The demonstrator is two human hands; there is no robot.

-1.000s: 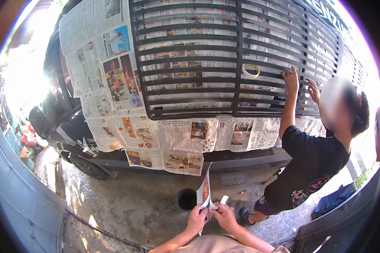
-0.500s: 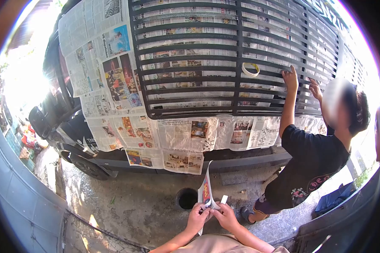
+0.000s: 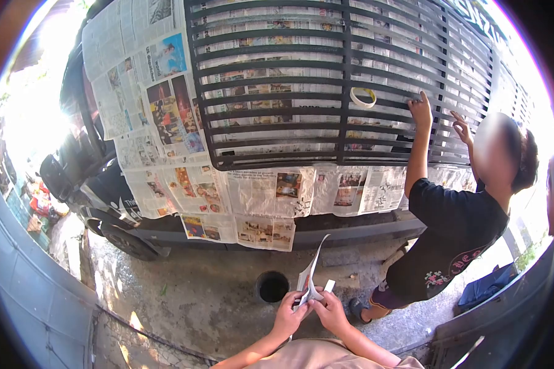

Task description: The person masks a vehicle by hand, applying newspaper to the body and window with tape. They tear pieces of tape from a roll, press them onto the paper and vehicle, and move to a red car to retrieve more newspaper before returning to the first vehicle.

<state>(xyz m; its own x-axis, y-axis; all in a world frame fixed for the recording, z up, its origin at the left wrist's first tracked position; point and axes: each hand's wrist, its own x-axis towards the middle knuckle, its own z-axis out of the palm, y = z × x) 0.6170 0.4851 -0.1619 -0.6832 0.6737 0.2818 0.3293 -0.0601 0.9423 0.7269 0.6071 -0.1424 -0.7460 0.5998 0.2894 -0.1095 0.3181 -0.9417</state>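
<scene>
A folded sheet of printed paper (image 3: pixel 308 280) stands up between my two hands, seen nearly edge-on. My left hand (image 3: pixel 289 313) pinches its left side low down. Close beside it, my right hand (image 3: pixel 332 312) grips the right side, and a small white strip (image 3: pixel 330 285) sticks up by its fingers. Beyond my hands, newspaper sheets (image 3: pixel 258 190) cover the side of a dark vehicle. A black slatted metal frame (image 3: pixel 345 80) lies against the newspaper. On its slats rests a roll of tape (image 3: pixel 363 97).
At the right a person in a black shirt (image 3: pixel 455 227) has both hands up at the slatted frame. A round dark hole (image 3: pixel 272 286) is in the concrete floor. A vehicle wheel (image 3: pixel 126 240) is at the left, a dark blue bag (image 3: pixel 487 286) at the right.
The paper's upper part has swung right and its coloured face shows less. The co-worker's farther hand has shifted slightly on the frame.
</scene>
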